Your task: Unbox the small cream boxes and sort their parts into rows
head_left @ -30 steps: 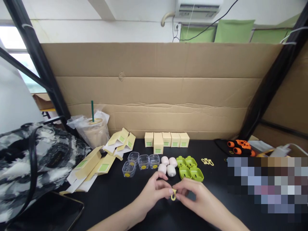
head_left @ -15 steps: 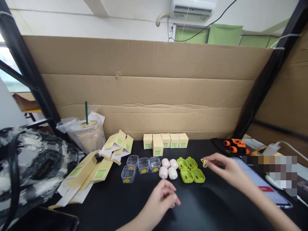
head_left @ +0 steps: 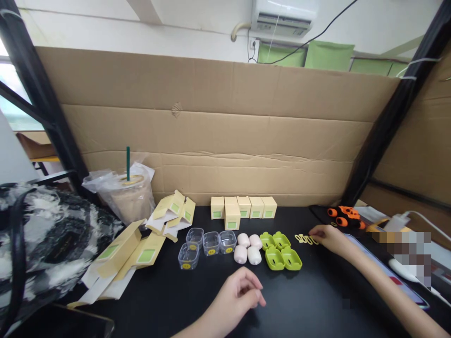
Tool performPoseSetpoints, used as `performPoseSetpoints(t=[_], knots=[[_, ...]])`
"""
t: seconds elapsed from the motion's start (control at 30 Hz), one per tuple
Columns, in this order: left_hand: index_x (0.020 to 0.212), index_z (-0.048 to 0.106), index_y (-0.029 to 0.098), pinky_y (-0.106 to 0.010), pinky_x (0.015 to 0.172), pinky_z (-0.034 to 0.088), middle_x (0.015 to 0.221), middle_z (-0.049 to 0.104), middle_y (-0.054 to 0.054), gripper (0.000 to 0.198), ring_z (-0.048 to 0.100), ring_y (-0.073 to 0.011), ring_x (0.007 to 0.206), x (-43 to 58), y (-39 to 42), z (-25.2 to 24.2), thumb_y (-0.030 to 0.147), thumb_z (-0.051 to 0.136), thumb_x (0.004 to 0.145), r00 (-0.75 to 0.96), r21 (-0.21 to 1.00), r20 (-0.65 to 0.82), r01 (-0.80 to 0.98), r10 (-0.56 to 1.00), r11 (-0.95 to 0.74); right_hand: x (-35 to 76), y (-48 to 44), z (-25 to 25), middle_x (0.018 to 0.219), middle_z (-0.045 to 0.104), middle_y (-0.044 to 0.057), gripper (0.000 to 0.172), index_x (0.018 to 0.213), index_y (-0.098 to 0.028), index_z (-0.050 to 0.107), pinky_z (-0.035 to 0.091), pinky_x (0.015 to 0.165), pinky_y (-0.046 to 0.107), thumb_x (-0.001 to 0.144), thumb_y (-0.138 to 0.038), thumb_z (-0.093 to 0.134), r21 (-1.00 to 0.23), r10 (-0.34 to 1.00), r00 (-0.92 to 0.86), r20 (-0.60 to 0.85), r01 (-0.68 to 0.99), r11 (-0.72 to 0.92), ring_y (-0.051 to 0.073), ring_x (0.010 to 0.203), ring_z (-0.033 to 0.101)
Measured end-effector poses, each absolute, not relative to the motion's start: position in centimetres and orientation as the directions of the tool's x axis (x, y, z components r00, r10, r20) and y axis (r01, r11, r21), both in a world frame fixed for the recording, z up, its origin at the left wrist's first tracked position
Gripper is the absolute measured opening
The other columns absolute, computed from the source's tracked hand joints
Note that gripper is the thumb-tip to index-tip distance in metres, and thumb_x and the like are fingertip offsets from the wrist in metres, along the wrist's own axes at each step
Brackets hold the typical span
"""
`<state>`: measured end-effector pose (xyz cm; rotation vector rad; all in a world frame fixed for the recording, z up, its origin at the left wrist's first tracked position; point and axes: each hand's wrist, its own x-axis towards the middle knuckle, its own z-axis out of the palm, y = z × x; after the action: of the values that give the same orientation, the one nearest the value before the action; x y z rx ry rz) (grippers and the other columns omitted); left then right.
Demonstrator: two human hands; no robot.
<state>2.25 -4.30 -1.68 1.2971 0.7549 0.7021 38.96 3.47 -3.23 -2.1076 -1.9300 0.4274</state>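
Observation:
My left hand [head_left: 237,296] hovers over or rests on the black table in front of the white pieces, its fingers loosely curled with a gap to the thumb and nothing in it. My right hand [head_left: 326,238] has its fingertips pinched at the right end of a row of pale yellow rings [head_left: 306,239], partly covering the last ring. Left of these rings sit several green holders [head_left: 283,259] with slots. Beside them stand several rounded white pieces [head_left: 254,255], grouped close together. Farther left are several clear cups [head_left: 211,242] with yellow stickers.
Small cream boxes [head_left: 232,218] stand at the back; opened, flattened boxes [head_left: 139,251] lie left. Behind these is a bagged drink [head_left: 128,202] with a green straw. A tablet [head_left: 382,265] and an orange-black toy [head_left: 346,217] lie right. A patterned bag [head_left: 52,244] is far left.
My right hand has shifted right and slightly back, uncovering the row of pale yellow rings. My left hand stays nearly where it was.

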Motion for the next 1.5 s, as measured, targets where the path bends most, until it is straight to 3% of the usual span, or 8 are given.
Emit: performPoseSetpoints(t=[0.27, 0.43, 0.53, 0.7, 0.87, 1.03, 1.27, 1.5], knots=[[0.077, 0.050, 0.014, -0.025, 0.064, 0.037, 0.065, 0.062, -0.002, 0.009, 0.050, -0.0106, 0.061, 2.3, -4.3, -2.1, 0.013, 0.052, 0.069, 0.577, 0.991, -0.083, -0.041, 0.813, 0.130, 38.0, 2.8, -1.1, 0.088, 0.068, 0.006, 0.011, 0.090, -0.015, 0.065, 0.053, 0.072, 0.034, 0.086, -0.018, 0.056, -0.319, 0.992, 0.070, 0.107, 0.947, -0.033, 0.018, 0.077, 0.065], [0.080, 0.050, 0.015, -0.025, 0.064, 0.039, 0.066, 0.062, -0.001, 0.010, 0.052, -0.0108, 0.062, 2.2, -4.3, -2.2, 0.010, 0.049, 0.071, 0.580, 0.997, -0.064, 0.003, 0.812, 0.077, 31.0, 4.0, 2.8, 0.100, 0.068, 0.006, 0.024, 0.098, -0.023, 0.068, 0.051, 0.083, 0.033, 0.086, -0.021, 0.047, -0.273, 0.927, -0.177, 0.331, 0.922, 0.274, 0.022, 0.092, 0.065], [0.083, 0.054, 0.015, -0.025, 0.065, 0.041, 0.069, 0.064, -0.001, 0.012, 0.055, -0.0123, 0.064, 1.7, -4.5, -1.5, 0.010, 0.048, 0.074, 0.618, 0.982, 0.011, 0.140, 0.786, -0.124, 24.9, 5.4, 4.4, 0.106, 0.065, 0.006, 0.026, 0.107, -0.023, 0.064, 0.048, 0.088, 0.031, 0.086, -0.022, 0.049, -0.215, 0.849, -0.371, 0.376, 0.856, 0.470, 0.020, 0.099, 0.062], [0.081, 0.062, 0.018, -0.025, 0.074, 0.044, 0.080, 0.064, -0.004, 0.018, 0.057, -0.0165, 0.080, 0.6, -4.8, 0.2, 0.007, 0.050, 0.072, 0.633, 0.736, 0.266, 0.355, 0.728, -0.577, 18.6, 7.2, 4.2, 0.118, 0.057, 0.015, 0.036, 0.110, -0.017, 0.059, 0.042, 0.094, 0.045, 0.075, -0.020, 0.066, -0.110, 0.757, -0.507, 0.412, 0.797, 0.594, 0.029, 0.113, 0.053], [0.082, 0.063, 0.017, -0.025, 0.074, 0.046, 0.080, 0.064, -0.005, 0.019, 0.059, -0.0170, 0.080, 0.6, -4.5, 0.0, 0.006, 0.051, 0.073, 0.602, 0.680, 0.294, 0.414, 0.743, -0.605, 17.6, 7.6, 2.6, 0.119, 0.057, 0.014, 0.022, 0.098, -0.018, 0.057, 0.044, 0.093, 0.046, 0.077, -0.013, 0.062, -0.088, 0.703, -0.556, 0.444, 0.754, 0.651, 0.028, 0.115, 0.051], [0.089, 0.061, 0.017, -0.025, 0.074, 0.048, 0.083, 0.066, -0.005, 0.015, 0.060, -0.0168, 0.079, 0.5, -4.6, 0.0, 0.011, 0.052, 0.078, 0.659, 0.580, 0.345, 0.410, 0.668, -0.704, 18.1, 6.8, 3.3, 0.108, 0.061, 0.011, 0.031, 0.108, -0.019, 0.051, 0.047, 0.088, 0.045, 0.079, -0.010, 0.056, -0.133, 0.672, -0.547, 0.499, 0.718, 0.683, 0.026, 0.105, 0.055], [0.124, 0.041, 0.011, -0.036, 0.088, 0.048, 0.109, 0.061, -0.014, 0.043, 0.057, -0.0229, 0.102, -1.2, -4.2, 1.6, 0.026, 0.054, 0.087, 0.560, -0.002, 0.767, 0.490, 0.313, -0.872, 20.5, -0.4, 5.0, 0.122, 0.050, 0.011, 0.055, 0.132, -0.023, 0.033, 0.044, 0.095, 0.046, 0.080, -0.013, 0.050, -0.217, 0.627, -0.482, 0.612, 0.660, 0.719, 0.025, 0.116, 0.049], [0.134, 0.029, 0.012, -0.039, 0.096, 0.047, 0.120, 0.058, -0.016, 0.055, 0.052, -0.0245, 0.116, -1.4, -3.4, 2.5, 0.036, 0.048, 0.089, 0.701, -0.018, 0.641, 0.423, 0.314, -0.906, 20.6, -6.1, 1.4, 0.116, 0.059, 0.008, 0.050, 0.121, -0.025, 0.041, 0.051, 0.091, 0.036, 0.076, -0.011, 0.055, -0.320, 0.634, -0.475, 0.610, 0.585, 0.746, 0.023, 0.111, 0.057]])
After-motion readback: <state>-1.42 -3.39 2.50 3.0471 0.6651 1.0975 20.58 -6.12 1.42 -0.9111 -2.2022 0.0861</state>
